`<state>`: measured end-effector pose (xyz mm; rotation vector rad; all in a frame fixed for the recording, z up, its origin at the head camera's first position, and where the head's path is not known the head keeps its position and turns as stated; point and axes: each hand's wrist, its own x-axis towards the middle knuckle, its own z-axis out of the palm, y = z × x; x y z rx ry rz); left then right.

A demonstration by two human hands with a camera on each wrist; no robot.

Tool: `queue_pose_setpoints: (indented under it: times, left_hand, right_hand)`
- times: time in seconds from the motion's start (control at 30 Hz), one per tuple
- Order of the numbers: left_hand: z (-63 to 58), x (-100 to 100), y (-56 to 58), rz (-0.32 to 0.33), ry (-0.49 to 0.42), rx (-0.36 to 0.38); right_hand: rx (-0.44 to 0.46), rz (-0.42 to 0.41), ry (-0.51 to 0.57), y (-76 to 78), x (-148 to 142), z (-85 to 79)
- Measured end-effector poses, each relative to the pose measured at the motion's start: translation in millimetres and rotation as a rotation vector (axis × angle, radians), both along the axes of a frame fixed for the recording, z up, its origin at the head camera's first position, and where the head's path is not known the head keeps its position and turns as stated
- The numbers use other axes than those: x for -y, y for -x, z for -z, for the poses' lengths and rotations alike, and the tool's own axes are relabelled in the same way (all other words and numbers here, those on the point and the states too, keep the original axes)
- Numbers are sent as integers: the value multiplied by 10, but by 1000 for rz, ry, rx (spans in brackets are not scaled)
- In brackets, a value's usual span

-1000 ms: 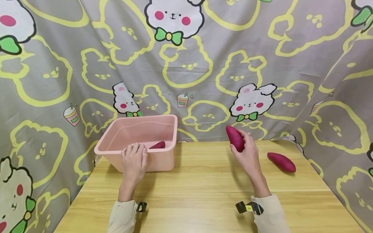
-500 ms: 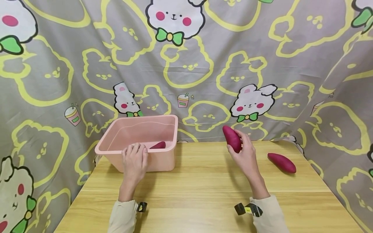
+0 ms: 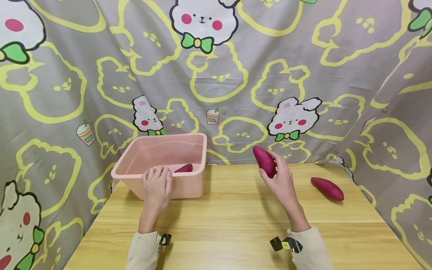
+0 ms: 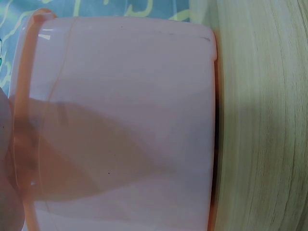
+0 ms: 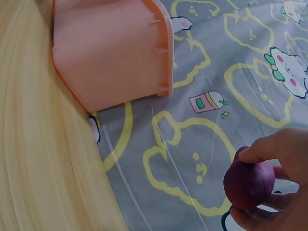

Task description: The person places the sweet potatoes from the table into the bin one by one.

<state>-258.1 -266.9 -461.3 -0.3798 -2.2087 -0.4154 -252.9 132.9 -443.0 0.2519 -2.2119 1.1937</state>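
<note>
A purple sweet potato (image 3: 264, 161) is held above the table by my right hand (image 3: 281, 179), the thumb on its near side and the fingers round the far side. The right wrist view shows that sweet potato (image 5: 248, 185) end-on in the grip. On the left, my left hand (image 3: 157, 187) grips the front rim of a pink plastic bin (image 3: 187, 185), fingers curled over the edge. Inside the bin lies another sweet potato (image 3: 184, 168), partly hidden by the rim. A further sweet potato (image 3: 327, 188) rests on the table to the right of my right hand.
The wooden table (image 3: 222, 225) ends at a grey curtain (image 3: 229, 86) with cartoon rabbits, which hangs behind and along both sides. The bin stands at the table's back left. Each sleeve bears a black wrist camera.
My right hand has moved a little to the left with the sweet potato. The left hand stays on the bin's rim, and the bin stands where it was.
</note>
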Motion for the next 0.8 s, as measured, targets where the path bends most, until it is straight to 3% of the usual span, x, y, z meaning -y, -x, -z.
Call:
queue_pose_setpoints:
  times: [0.8]
  left_hand:
    - [2, -12, 12, 0, -2, -27]
  right_hand:
    - [-24, -77, -14, -26, 221, 7]
